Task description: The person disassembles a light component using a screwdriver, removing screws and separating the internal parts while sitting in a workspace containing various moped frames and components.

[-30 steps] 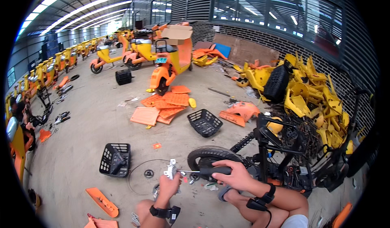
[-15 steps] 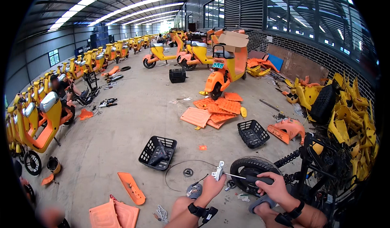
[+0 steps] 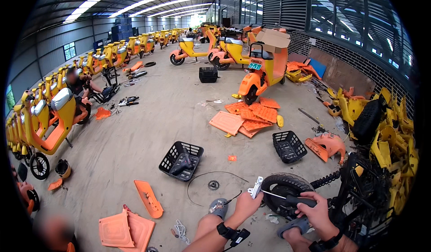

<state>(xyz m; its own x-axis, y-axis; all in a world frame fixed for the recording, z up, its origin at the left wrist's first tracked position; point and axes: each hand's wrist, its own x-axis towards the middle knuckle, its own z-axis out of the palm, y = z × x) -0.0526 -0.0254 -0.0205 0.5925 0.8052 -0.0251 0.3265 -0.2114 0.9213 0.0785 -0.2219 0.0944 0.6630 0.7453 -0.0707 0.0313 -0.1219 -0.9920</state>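
My left hand is closed around a small silver metal bracket, which sticks up above the fingers. In my right hand is a screwdriver, gripped by its dark handle. Its thin shaft points left, with the tip at the bracket; whether it sits in a screw is too small to tell. A thin black cable runs to the left hand, and I cannot tell if it is joined to the bracket. Just beyond both hands lies a black-tyred wheel of a partly stripped scooter frame.
A black basket holds a power drill; another black basket stands farther right. A small sprocket and orange panels lie on the floor. Yellow body parts are piled at right. A person sits near scooters at left.
The whole view has swung slightly left, so the surroundings and both hands appear farther right. Both hands keep their holds, with the screwdriver tip still at the bracket.
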